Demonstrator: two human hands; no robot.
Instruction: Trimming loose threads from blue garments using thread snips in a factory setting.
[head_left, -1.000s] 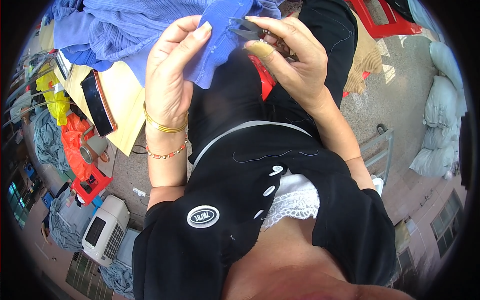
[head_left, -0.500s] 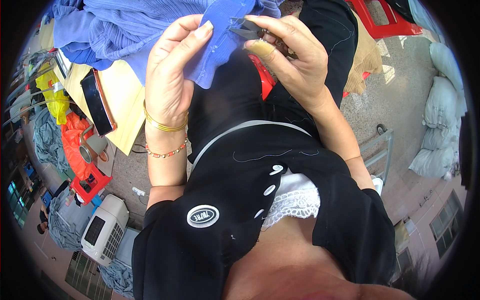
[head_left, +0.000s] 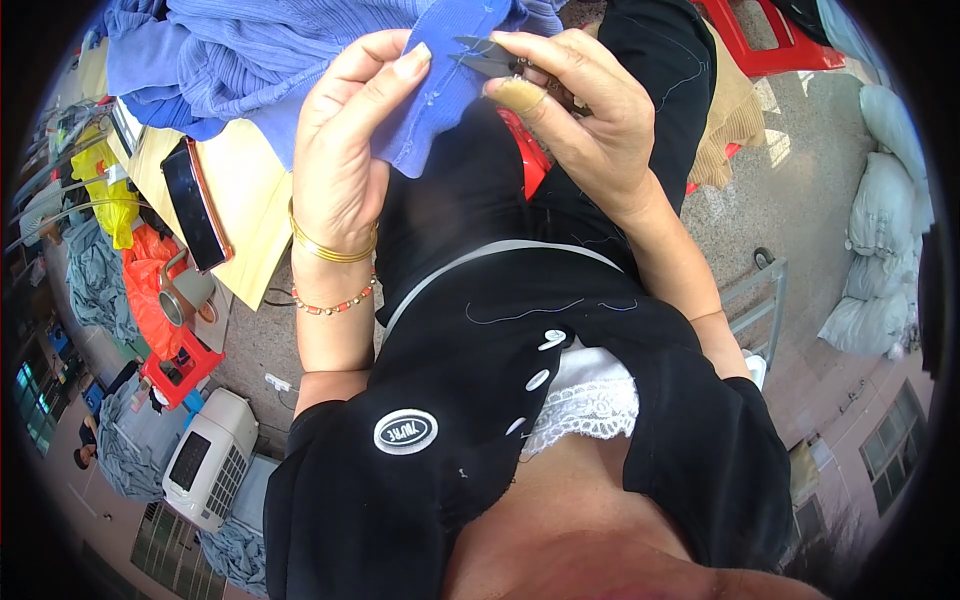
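My left hand (head_left: 345,140) pinches the edge of a blue ribbed knit garment (head_left: 235,45) between thumb and fingers, and a flat band (head_left: 425,115) of it hangs down beside the thumb. Small thread tufts show along a seam on this band. In my right hand (head_left: 605,115) is a pair of thread snips (head_left: 484,58), their dark blades parted and pointing left over the seam. The snips' handles are partly hidden by my fingers. Yellowish tape wraps my right thumb.
A phone (head_left: 196,205) in an orange-edged case lies on a pale wooden board (head_left: 255,165) at the left. Past it are a metal mug (head_left: 190,290) and a red stool (head_left: 185,370). Another red stool (head_left: 790,45) stands far right, near stacked white sacks (head_left: 880,210).
The snips have shifted slightly left, their tips further over the blue band. My left thumb has moved a little to the right on the cloth.
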